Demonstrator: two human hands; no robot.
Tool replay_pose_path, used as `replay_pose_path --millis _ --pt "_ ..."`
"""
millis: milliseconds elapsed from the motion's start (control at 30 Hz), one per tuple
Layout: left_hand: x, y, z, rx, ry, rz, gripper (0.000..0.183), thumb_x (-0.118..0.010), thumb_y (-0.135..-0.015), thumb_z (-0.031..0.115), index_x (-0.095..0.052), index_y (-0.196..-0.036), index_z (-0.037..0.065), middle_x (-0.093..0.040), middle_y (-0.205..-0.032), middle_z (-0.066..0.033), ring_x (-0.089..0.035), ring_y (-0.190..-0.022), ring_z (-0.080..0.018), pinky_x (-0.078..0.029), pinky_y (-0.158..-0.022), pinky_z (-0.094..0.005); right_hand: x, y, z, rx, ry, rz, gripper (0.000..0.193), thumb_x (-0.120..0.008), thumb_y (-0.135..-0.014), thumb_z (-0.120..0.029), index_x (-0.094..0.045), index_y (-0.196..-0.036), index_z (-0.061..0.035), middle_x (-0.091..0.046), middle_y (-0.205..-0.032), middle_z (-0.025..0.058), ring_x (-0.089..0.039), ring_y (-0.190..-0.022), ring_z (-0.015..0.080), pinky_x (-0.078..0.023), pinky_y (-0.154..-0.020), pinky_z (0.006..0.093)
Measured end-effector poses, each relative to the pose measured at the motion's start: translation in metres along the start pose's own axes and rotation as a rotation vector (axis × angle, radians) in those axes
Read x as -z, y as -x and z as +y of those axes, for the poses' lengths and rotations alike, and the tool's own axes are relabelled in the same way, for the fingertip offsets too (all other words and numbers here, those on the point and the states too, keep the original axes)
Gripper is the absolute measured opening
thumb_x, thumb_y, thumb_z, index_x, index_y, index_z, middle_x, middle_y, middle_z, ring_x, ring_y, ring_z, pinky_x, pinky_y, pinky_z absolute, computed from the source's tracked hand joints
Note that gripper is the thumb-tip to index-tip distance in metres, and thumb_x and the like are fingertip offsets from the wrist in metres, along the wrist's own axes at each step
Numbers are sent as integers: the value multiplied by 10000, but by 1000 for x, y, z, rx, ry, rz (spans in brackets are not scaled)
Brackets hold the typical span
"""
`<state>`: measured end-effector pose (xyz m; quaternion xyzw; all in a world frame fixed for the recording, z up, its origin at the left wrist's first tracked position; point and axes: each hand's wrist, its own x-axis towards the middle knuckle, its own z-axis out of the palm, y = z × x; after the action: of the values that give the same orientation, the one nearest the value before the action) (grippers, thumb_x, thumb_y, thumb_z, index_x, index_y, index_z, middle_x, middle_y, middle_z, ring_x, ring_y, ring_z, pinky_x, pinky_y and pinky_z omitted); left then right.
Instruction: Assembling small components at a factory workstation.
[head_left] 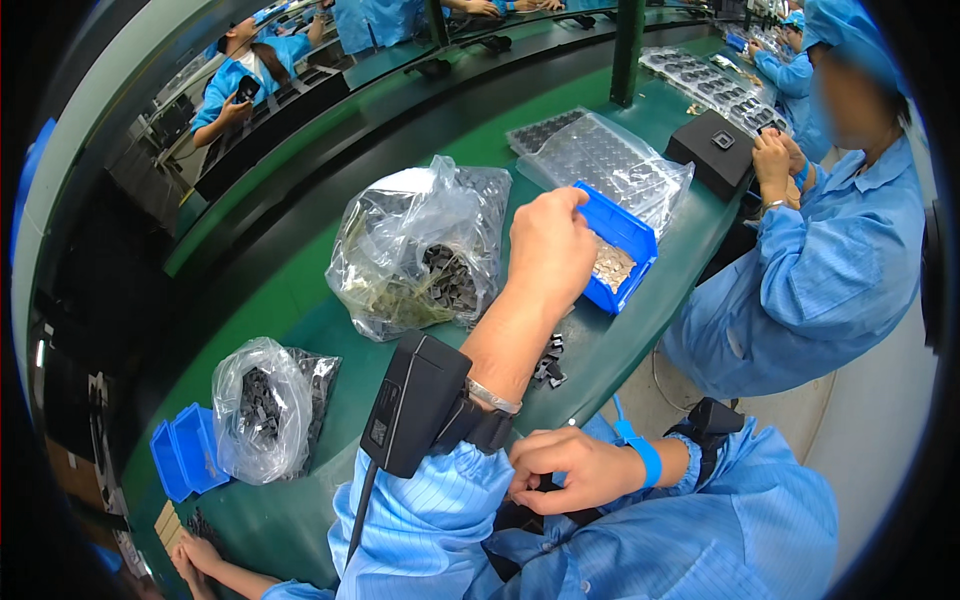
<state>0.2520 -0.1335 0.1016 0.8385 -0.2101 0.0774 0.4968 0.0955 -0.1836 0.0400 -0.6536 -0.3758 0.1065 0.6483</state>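
My left hand (552, 245) reaches across the green table to a blue bin (630, 235) holding small beige pieces (612, 265). Its fingers curl down at the bin's near-left rim, and the fingertips are mostly hidden. Close to my body, my right hand (572, 470) is closed with bent fingers; something dark shows at them, too covered to name. A blue strap (640, 453) circles that wrist. Between the two hands lies a loose pile of small black parts (549, 365). Left of my left forearm stands a large clear plastic bag (415, 250) with black parts inside.
A smaller bag (265, 410) of black parts stands at the left beside blue bins (185, 450). Clear plastic trays (600, 160) and a black box (710, 150) lie farther back. A co-worker (800, 240) sits at the right; another person's hands (195, 560) show at lower left.
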Motion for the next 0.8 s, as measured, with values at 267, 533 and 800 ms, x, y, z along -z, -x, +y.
replay_pose_path --millis 267,533,800 --pt "75 78 1 260 117 -353 326 -528 -764 10 -558 -1082 -55 -628 -965 -151 -605 -908 -166 -485 -765 -287 50 2 -9 24 112 148 64 -550 -814 -47 -539 -817 16 -549 -806 88 -561 -706 188 -451 -625 285" --pt "94 200 25 657 638 -174 256 -583 -809 -33 -569 -1064 -57 -616 -972 -116 -609 -888 -148 -526 -736 -238 37 -19 -10 127 208 -57 59 -542 -816 -100 -521 -828 -47 -508 -759 62 -519 -665 224 -396 -619 322" --pt "87 236 15 673 676 18 180 -570 -817 -49 -587 -992 -88 -629 -909 -139 -639 -801 -179 -535 -704 -248 19 -30 -12 223 349 -118 76 -567 -788 -132 -534 -805 -66 -501 -755 36 -500 -661 214 -372 -629 324"
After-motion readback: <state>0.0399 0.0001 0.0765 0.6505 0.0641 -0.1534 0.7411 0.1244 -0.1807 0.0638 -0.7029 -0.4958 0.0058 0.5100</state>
